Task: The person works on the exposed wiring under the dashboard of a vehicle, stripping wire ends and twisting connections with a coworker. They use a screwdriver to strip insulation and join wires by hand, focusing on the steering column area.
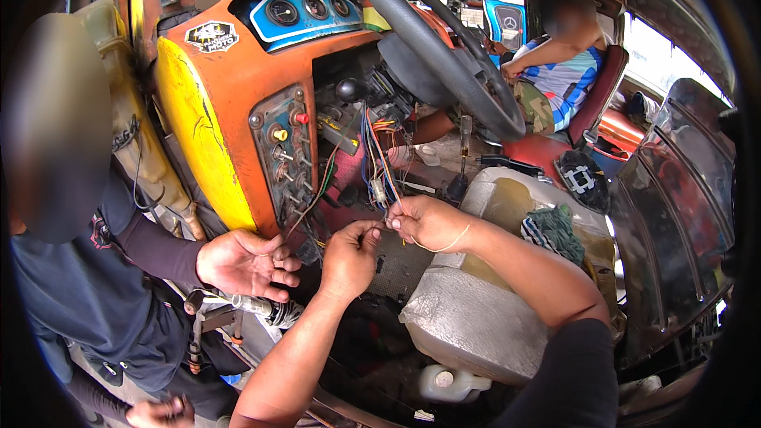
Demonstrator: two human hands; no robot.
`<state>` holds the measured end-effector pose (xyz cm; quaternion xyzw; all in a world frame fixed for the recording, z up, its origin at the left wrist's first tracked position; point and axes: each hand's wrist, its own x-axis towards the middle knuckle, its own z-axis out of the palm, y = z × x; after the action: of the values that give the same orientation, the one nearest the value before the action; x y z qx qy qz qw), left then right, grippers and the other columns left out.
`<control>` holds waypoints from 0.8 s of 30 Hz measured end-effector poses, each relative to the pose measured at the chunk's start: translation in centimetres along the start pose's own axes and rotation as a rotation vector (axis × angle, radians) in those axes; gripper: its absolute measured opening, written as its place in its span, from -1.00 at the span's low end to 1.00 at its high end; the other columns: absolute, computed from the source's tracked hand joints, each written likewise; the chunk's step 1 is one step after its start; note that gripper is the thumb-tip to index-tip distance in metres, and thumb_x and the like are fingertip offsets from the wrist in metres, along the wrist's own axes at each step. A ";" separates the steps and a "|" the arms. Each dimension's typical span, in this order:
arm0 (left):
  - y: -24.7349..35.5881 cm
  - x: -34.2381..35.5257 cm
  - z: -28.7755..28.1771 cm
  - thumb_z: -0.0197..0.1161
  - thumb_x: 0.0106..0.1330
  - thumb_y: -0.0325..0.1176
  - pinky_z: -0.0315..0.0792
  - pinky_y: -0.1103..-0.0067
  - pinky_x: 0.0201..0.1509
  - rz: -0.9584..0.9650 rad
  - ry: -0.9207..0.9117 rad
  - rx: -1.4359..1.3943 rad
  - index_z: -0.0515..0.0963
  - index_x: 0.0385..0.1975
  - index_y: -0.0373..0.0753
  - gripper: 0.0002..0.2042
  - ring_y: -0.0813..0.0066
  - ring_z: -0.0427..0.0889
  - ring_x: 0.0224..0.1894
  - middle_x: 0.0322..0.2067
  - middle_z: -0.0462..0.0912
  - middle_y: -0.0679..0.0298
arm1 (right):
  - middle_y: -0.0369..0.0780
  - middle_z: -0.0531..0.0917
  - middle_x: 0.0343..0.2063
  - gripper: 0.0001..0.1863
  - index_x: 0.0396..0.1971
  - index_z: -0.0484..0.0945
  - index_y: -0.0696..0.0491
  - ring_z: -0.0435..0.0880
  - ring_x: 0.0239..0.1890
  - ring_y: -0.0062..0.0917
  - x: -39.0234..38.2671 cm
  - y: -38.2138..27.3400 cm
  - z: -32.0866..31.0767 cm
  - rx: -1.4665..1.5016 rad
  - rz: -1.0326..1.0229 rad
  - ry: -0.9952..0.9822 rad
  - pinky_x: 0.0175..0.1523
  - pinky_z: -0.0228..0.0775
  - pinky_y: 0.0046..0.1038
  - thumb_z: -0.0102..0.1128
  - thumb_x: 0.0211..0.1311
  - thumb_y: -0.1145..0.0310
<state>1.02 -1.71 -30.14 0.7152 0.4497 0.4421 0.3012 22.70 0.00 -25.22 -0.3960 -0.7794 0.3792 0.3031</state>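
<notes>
In the head view my left hand [353, 257] pinches a thin wire. Just to its right my right hand [424, 222] grips thin wires, its fingertips close to those of the left. A bundle of coloured wires [370, 139] hangs from under the dashboard down to my hands. A small pale connector [378, 189] sits among them, just above my fingers. Left of them, more loose wires [321, 190] run down beside a switch panel [283, 162] with toggles and red and yellow knobs.
A co-worker's open hand [246, 261] is beside my left hand. Another person [559, 79] sits at the far right. Around me are the orange dashboard [206, 95], steering wheel [507, 103], gear lever [464, 158], foil-wrapped seat base [476, 309], green rag [555, 234] and white jug [452, 383].
</notes>
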 end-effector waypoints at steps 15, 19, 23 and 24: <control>1.9 2.6 -0.1 0.44 0.49 -0.51 0.53 0.65 -0.26 0.049 -0.094 -0.445 0.65 -0.01 -0.37 -0.82 0.66 0.65 -0.35 -0.29 0.76 0.35 | -0.26 0.62 -0.49 -0.80 -0.05 0.60 0.20 0.62 -0.54 -0.57 -1.8 -1.2 -0.7 -0.026 0.155 -0.229 -0.30 0.54 -0.35 -0.01 0.54 0.48; 3.0 1.4 -1.0 0.50 0.31 -0.61 0.66 0.48 -0.11 0.540 0.125 0.216 0.63 0.04 -0.27 -0.66 0.37 0.75 -0.20 -0.23 0.71 0.23 | -0.26 0.64 -0.46 -0.77 -0.03 0.63 0.19 0.64 -0.47 -0.53 -2.1 -2.0 -0.8 -0.132 0.194 -0.295 -0.26 0.53 -0.34 0.01 0.52 0.46; 4.7 1.1 -2.0 0.48 0.15 -0.63 0.71 0.33 0.06 0.757 0.026 0.556 0.72 0.05 -0.20 -0.58 0.12 0.77 -0.04 0.04 0.71 0.18 | -0.19 0.68 -0.41 -0.76 -0.03 0.66 0.18 0.69 -0.32 -0.42 -2.3 -1.9 -1.8 -0.237 0.101 -0.318 -0.14 0.54 -0.28 0.05 0.49 0.44; 5.1 1.5 -2.2 0.50 0.16 -0.54 0.70 0.32 0.07 0.859 0.079 0.612 0.77 0.00 -0.16 -0.64 0.13 0.78 -0.02 0.20 0.70 0.17 | -0.17 0.69 -0.39 -0.75 -0.03 0.67 0.18 0.70 -0.28 -0.39 -2.4 -1.8 -2.0 -0.285 0.067 -0.321 -0.09 0.55 -0.27 0.05 0.49 0.44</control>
<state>1.29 -2.36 -24.44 0.8731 0.2358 0.4007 -0.1467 24.71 -2.03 -23.11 -0.3952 -0.8497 0.3334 0.1032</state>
